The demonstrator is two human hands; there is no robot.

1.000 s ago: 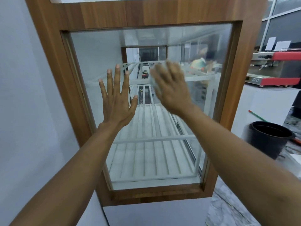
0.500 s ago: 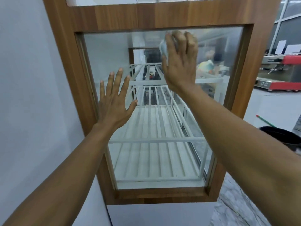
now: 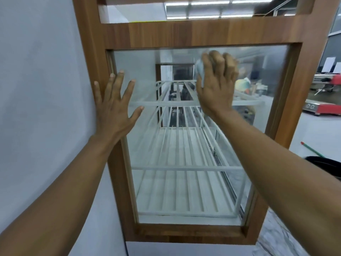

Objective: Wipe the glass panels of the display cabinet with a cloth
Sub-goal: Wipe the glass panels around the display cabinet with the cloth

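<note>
Head view | wood-framed glass panel [image 3: 249,126] | grey wall [image 3: 36,89] left | wire shelves [image 3: 184,182] inside

- 2 bare hands are seen: left hand [image 3: 115,106] w/ 5 spread digits counted, right hand [image 3: 216,84] w/ fingers curled.
- 1 crumpled pale grey-white cloth [image 3: 200,71] is counted, under the right hand.
- 1 brown wood-grain display cabinet frame [image 3: 166,33] is counted.
- 2 clear glass panels are visible in it: 1 large lower panel [image 3: 267,74], 1 upper panel [image 3: 129,13] cut off at top edge.
- 2 white slatted wire shelves are counted behind the glass: upper shelf [image 3: 166,103], lower shelf [image 3: 184,182].
- 1 red-and-steel machine [image 3: 324,95] is seen at right.
- 1 round black bin [image 3: 326,166] is seen, partly cut off.
- 1 thin green stick w/ red tip [image 3: 311,149] is counted.
</note>
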